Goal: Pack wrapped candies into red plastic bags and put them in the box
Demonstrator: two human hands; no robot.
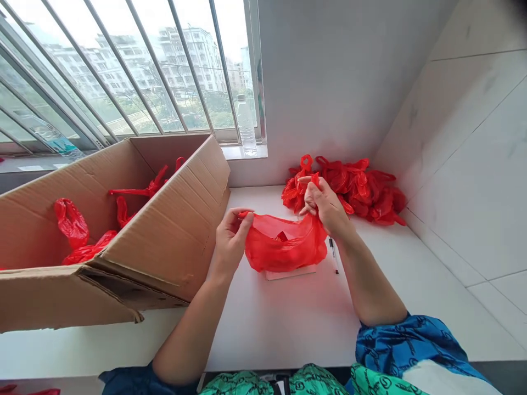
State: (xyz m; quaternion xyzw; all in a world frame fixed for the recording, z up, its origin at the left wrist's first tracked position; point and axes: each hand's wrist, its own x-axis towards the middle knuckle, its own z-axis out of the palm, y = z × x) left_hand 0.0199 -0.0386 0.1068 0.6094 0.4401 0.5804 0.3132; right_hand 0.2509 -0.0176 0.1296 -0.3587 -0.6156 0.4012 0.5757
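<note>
A red plastic bag (286, 249) hangs stretched between my two hands above the white table, its mouth open toward me. My left hand (234, 236) pinches one handle of it between thumb and fingers. At the other side my right hand (323, 203) grips the second handle, part of which sticks up past the thumb. Something small and dark red shows inside the bag; I cannot make out what it is. Under the bag lies a flat pale pad (290, 273), mostly covered. Just right of it is a pen (334, 257).
A pile of red plastic bags (370, 192) lies against the back wall, behind my right hand. At left stands an open cardboard box (173, 219) with several red bags inside. A clear bottle (246, 126) stands on the sill of the barred window; another bottle (53, 137) is farther left.
</note>
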